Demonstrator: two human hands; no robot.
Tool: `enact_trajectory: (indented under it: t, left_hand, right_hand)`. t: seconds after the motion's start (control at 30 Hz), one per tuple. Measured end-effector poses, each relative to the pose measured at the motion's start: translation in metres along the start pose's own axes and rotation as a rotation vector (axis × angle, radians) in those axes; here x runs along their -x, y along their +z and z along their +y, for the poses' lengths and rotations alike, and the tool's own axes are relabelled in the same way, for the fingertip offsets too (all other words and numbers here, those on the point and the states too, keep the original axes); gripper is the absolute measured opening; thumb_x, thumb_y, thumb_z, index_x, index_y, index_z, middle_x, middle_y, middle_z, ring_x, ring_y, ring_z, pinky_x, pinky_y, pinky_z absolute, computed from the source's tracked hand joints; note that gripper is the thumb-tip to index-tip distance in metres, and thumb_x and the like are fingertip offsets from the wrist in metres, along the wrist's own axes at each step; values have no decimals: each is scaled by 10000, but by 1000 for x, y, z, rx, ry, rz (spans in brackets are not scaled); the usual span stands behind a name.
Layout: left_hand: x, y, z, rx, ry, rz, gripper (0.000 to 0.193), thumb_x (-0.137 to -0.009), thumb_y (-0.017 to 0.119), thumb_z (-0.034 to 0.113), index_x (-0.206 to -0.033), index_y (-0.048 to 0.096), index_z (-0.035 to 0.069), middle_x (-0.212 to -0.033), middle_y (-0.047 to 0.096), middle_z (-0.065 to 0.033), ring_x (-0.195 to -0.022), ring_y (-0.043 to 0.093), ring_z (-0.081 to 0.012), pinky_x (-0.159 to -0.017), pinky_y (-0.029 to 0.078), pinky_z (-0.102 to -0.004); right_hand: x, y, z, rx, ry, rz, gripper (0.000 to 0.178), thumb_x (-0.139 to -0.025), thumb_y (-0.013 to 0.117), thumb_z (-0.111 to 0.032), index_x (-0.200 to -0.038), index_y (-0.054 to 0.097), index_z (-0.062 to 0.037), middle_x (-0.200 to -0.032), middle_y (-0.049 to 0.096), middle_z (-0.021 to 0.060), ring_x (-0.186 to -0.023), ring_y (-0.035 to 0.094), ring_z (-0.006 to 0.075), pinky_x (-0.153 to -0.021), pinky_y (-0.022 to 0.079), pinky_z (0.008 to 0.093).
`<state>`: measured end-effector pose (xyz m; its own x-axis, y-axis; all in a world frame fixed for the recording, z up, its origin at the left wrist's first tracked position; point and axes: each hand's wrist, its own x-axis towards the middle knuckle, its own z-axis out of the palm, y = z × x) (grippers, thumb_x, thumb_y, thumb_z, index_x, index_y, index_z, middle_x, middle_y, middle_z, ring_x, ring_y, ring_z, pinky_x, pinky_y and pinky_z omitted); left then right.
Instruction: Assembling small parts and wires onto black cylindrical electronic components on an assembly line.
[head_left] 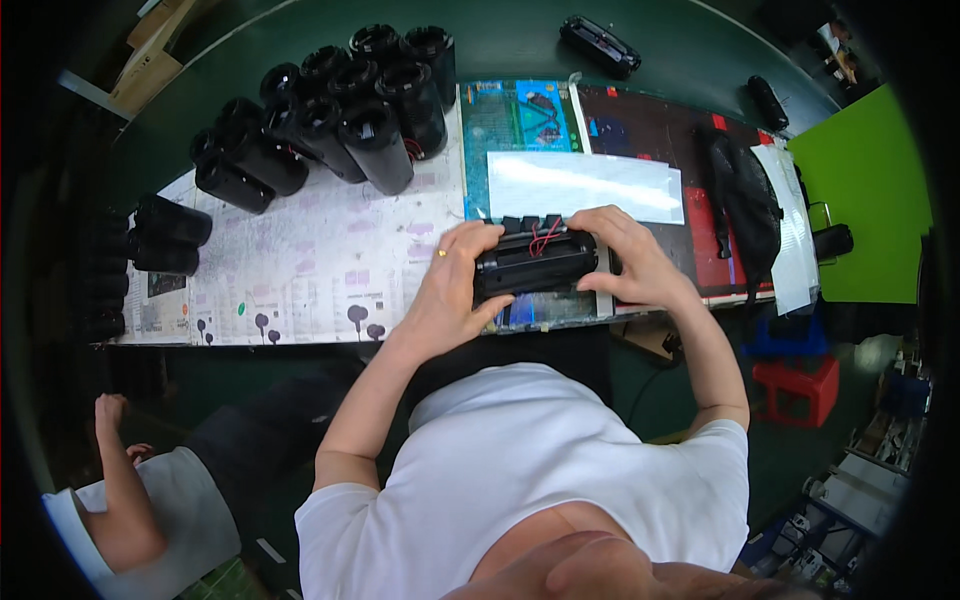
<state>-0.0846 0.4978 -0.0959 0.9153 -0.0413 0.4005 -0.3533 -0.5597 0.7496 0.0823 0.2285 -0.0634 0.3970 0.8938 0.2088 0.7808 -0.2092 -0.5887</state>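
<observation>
Near the table's front edge, a black cylindrical housing (pixel 537 268) lies on its side between my two hands. Its long opening faces up, and thin red wires (pixel 543 240) loop out of it. My left hand (pixel 450 285) wraps its left end, thumb on the near side and fingers over the far side. Around the right end curls my right hand (pixel 625 260), with the thumb near the front and the fingers on top. Just beyond the housing, a row of small black blocks (pixel 528 223) shows partly. A glossy white sheet (pixel 590 185) lies behind it.
Several black cylinders (pixel 375 145) stand clustered at the far left, and others (pixel 170 235) sit by the left edge. A black bag-like bundle (pixel 745 205) lies to the right, near a green board (pixel 865 200). A red stool (pixel 800 390) is below right. Another person (pixel 160 510) is at left.
</observation>
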Motion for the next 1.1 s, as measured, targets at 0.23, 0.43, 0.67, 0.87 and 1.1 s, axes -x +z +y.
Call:
enact_trajectory:
  t: [0.23, 0.43, 0.67, 0.87, 1.1]
  left_hand:
    - [-17, -4, 6, -238, 52, -133, 825, -698, 892, 16, -1446, 542, 36, -1476, 591, -151, -1324, 521, -423, -1096, 497, -496]
    - [-24, -15, 20, -382, 85, -144, 737, -762, 893, 208, -1401, 576, 23, -1412, 626, -161, -1299, 549, -435, -1077, 486, -488]
    - [-136, 24, 8, -267, 147, -228, 408, -918, 776, 244, -1227, 653, 8, -1218, 666, -200, -1159, 587, -396, -1014, 479, -457]
    - [-246, 151, -35, -266, 102, -381, 447, -883, 780, 343, -1212, 717, 47, -1206, 687, -209, -1175, 616, -430, -1048, 487, -501]
    - [-271, 196, -14, -390, -145, -455, 265, -871, 771, 342, -957, 810, 93, -1052, 789, -166, -1156, 659, -391, -956, 514, -546]
  right_hand:
    - [30, 47, -22, 128, -3, 387, 725, -708, 918, -137, -1343, 595, -5, -1308, 619, 194, -1154, 629, 398, -954, 546, 463]
    - [29, 23, 4, -24, -10, 259, 702, -788, 895, -282, -1383, 611, -40, -1365, 618, 177, -1264, 620, 366, -1078, 486, 446]
    - [39, -57, 122, 347, 346, 562, 297, -896, 715, -91, -1192, 718, -70, -1192, 694, 136, -1125, 685, 342, -962, 563, 423]
    - [23, -60, 138, 567, 307, 413, 48, -866, 723, -129, -900, 751, -111, -845, 715, 30, -894, 698, 265, -769, 580, 431]
    - [35, -43, 132, 692, 220, 595, 89, -797, 748, -45, -866, 707, -84, -918, 732, 32, -856, 710, 260, -700, 587, 401]
